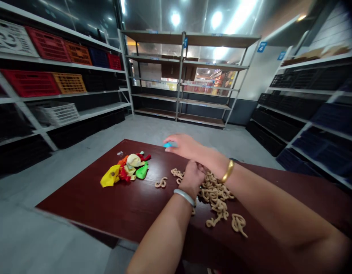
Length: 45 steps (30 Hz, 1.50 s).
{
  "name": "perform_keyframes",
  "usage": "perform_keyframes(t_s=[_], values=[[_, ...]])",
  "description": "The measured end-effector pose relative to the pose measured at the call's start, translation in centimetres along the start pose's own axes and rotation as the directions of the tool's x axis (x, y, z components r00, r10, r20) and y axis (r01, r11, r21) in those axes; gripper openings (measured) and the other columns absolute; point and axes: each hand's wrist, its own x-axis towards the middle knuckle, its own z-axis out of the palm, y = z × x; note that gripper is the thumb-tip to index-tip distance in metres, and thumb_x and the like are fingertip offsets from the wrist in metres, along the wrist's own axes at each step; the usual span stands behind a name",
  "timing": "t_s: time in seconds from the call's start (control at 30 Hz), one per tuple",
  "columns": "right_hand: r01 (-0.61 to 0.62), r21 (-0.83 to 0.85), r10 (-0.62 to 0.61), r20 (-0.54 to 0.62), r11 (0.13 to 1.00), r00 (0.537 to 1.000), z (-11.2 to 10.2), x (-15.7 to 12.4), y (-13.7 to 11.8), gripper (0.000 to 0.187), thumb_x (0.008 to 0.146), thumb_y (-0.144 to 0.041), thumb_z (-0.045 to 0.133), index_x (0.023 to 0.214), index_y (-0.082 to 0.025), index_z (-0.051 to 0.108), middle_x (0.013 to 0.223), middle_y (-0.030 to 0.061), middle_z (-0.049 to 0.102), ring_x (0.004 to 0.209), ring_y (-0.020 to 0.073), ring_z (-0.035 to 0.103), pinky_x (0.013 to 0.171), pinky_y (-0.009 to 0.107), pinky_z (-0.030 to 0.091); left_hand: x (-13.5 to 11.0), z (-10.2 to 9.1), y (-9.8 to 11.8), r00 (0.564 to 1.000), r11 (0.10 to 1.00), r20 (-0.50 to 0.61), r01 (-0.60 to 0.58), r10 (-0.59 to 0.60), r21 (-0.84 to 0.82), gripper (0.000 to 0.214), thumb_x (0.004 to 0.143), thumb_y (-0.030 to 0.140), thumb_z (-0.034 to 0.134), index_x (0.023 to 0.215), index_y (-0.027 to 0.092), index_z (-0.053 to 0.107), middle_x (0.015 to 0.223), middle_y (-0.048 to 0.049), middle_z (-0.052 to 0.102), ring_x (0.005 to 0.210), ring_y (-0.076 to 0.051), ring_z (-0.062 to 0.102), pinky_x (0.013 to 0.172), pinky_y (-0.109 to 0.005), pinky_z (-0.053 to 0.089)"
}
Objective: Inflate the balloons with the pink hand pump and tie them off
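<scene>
My right hand (184, 145), its arm crossing over the left, reaches out above the far side of the dark red-brown table. A small bright blue thing (168, 145) sits between its bent thumb and fingers; blur hides its exact kind. Under the right wrist, my left hand (193, 176) is low at the edge of a heap of beige, curly, rope-like pieces (217, 190). Its fingers are mostly hidden. A few such pieces (161, 182) lie apart to the left, and another curl (238, 224) lies nearer me.
Limp balloon-like pieces in yellow (110, 176), red, white (133, 160) and green (142, 171) lie piled on the table's left. Beyond the table (87, 207), metal shelves (180, 76) stand at the back. Side racks hold red crates (30, 82) and dark crates (290, 104).
</scene>
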Motion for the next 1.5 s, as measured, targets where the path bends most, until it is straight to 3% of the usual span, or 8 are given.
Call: perform_keyframes(t_s=[0.17,0.33,0.47,0.67,1.0,1.33,1.4,1.5], values=[[-0.247,0.027,0.242,-0.315,0.969,0.918,-4.4,-8.8,6.7,0.016,0.088,-0.022,0.062,0.100,-0.020,0.072,0.100,0.0067,0.069,0.093,0.0198,0.063,0.081,0.032,0.047,0.2,0.2,0.5,0.981,0.978,0.115,0.169,-0.155,-0.121,0.017,0.098,0.020,0.050,0.099,0.012,0.065,0.093,-0.0115,0.073,0.084,-0.017,0.072,0.075,-0.027,0.059],[-0.235,-0.040,0.199,-0.403,0.971,0.893,-3.0,-15.1,8.8,0.008,0.088,-0.022,0.065,0.089,-0.022,0.073,0.091,0.0041,0.068,0.093,0.0198,0.061,0.086,0.034,0.045,-1.0,0.5,-0.4,0.963,0.981,0.190,0.191,-0.192,0.023,0.019,0.098,0.023,0.049,0.098,0.012,0.064,0.099,-0.0127,0.073,0.090,-0.019,0.072,0.083,-0.031,0.059],[-0.197,-0.159,0.110,-0.437,0.968,0.893,-0.7,-16.2,7.7,0.011,0.086,-0.022,0.068,0.096,-0.024,0.071,0.107,0.0053,0.065,0.104,0.0219,0.057,0.093,0.036,0.042,-1.8,0.8,-1.9,0.967,0.978,0.172,0.167,-0.187,0.122,0.016,0.097,0.020,0.053,0.087,0.013,0.063,0.080,-0.0063,0.071,0.069,-0.012,0.070,0.075,-0.026,0.059],[-0.303,-0.062,0.233,-0.502,0.951,0.833,0.7,-17.0,8.4,0.005,0.083,-0.019,0.071,0.083,-0.021,0.066,0.100,0.0043,0.063,0.097,0.0205,0.057,0.088,0.034,0.043,-2.7,0.8,-3.0,0.946,0.950,0.171,0.238,-0.274,0.201,0.022,0.098,0.021,0.050,0.083,0.012,0.063,0.079,-0.0079,0.071,0.071,-0.013,0.069,0.078,-0.027,0.059],[-0.232,0.013,0.205,-0.523,0.973,0.827,0.6,-18.4,9.6,0.006,0.082,-0.018,0.072,0.081,-0.023,0.070,0.101,0.0023,0.065,0.099,0.0197,0.058,0.092,0.036,0.042,-2.8,0.3,-3.4,0.900,0.903,0.172,0.355,-0.400,0.242,0.016,0.096,0.023,0.055,0.090,0.012,0.065,0.088,-0.0091,0.072,0.079,-0.016,0.071,0.089,-0.036,0.057],[-0.283,0.082,0.288,-0.461,0.956,0.839,0.1,-19.3,10.2,0.009,0.086,-0.022,0.067,0.089,-0.025,0.074,0.107,0.0026,0.066,0.103,0.0190,0.059,0.095,0.035,0.042,-3.1,0.5,-3.6,0.942,0.910,0.066,0.299,-0.330,0.289,0.013,0.095,0.017,0.054,0.091,0.011,0.065,0.085,-0.0115,0.073,0.084,-0.020,0.073,0.087,-0.038,0.059],[-0.357,0.016,0.331,-0.417,0.934,0.847,-1.2,-20.5,10.5,0.019,0.088,-0.027,0.065,0.105,-0.026,0.072,0.120,0.0046,0.064,0.114,0.0209,0.056,0.100,0.037,0.040,-2.9,0.6,-3.2,0.947,0.928,0.075,0.288,-0.313,0.237,0.015,0.096,0.017,0.053,0.097,0.009,0.065,0.096,-0.0159,0.073,0.094,-0.024,0.073,0.087,-0.038,0.060],[-0.632,-0.183,0.570,-0.300,0.753,0.765,-3.0,-23.5,11.6,0.043,0.084,-0.043,0.067,0.123,-0.024,0.064,0.130,0.0119,0.059,0.123,0.0307,0.051,0.097,0.046,0.041,-2.2,0.9,-1.9,0.956,0.953,0.088,0.265,-0.279,0.146,0.018,0.097,0.018,0.050,0.105,0.009,0.064,0.110,-0.0185,0.071,0.105,-0.026,0.070,0.087,-0.037,0.060]])
